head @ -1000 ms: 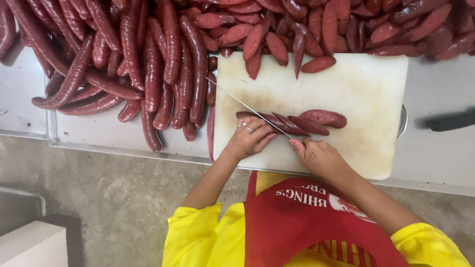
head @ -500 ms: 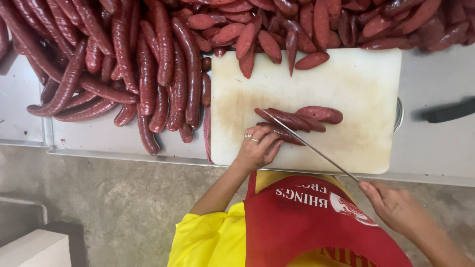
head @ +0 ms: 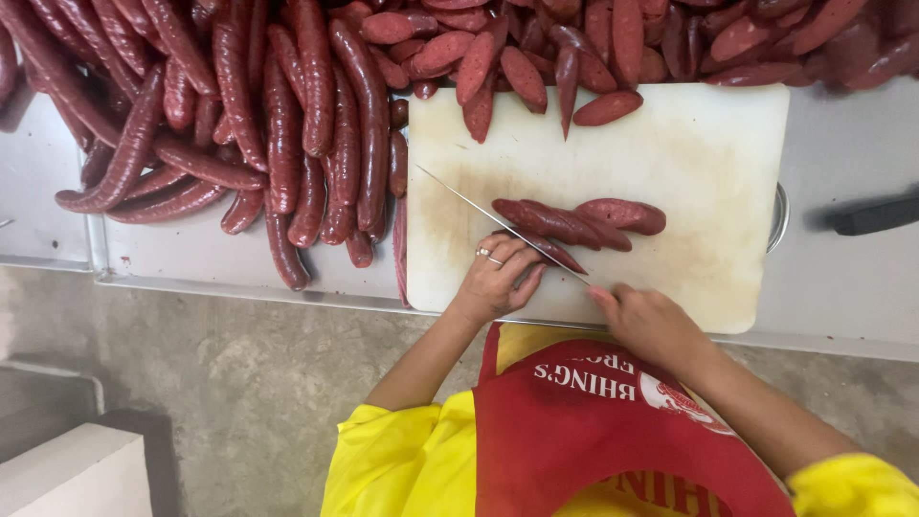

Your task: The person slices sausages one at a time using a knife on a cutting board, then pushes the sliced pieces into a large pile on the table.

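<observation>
Red sausage (head: 574,222) lies mid cutting board (head: 699,153), partly sliced. Left hand (head: 500,278) presses its near end, fingers curled on it. Right hand (head: 651,321) grips the knife (head: 498,222), blade slanting across the sausage. Whole sausages (head: 239,124) heaped left; cut pieces (head: 536,57) behind board.

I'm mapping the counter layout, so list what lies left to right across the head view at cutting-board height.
Pile of whole sausages → white cutting board with the left hand, then the cut sausage pieces, then the right hand gripping the knife → black handle at the far right.
</observation>
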